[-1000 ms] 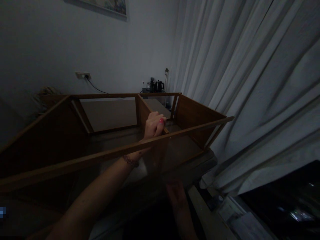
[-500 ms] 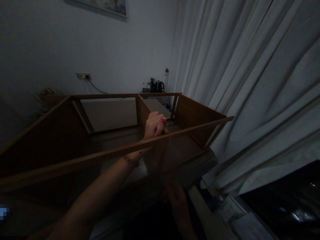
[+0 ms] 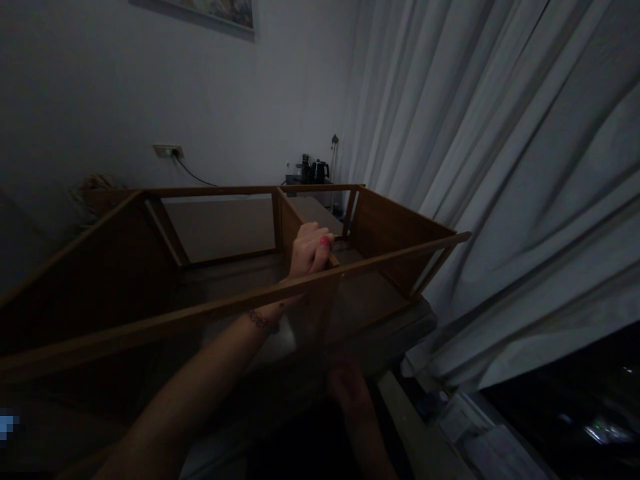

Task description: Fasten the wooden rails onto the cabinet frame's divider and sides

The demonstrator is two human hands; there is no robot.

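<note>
A brown wooden furniture frame (image 3: pixel 200 308) with side panels lies across the view. Reaching under its near rail, my left hand (image 3: pixel 311 250) is closed over the top edge of the middle wooden divider (image 3: pixel 290 217), the thumb toward me. Below the near rail, in deep shadow, my right hand (image 3: pixel 350 387) is held low near the lower part of the divider. Its fingers look curled in, but they are dim and smeared; whatever they hold, if anything, I cannot make out.
The frame rests on a dark padded surface (image 3: pixel 417 327). Long pale curtains (image 3: pixel 480 200) hang close on the right. At the back stand a black kettle (image 3: pixel 319 171) and other small items. A wall socket (image 3: pixel 169 152) has a cable plugged in. Papers or boxes (image 3: pixel 465 420) lie lower right.
My right hand has shifted slightly and is more blurred. My left hand keeps its grip on the divider, and the frame stays in place.
</note>
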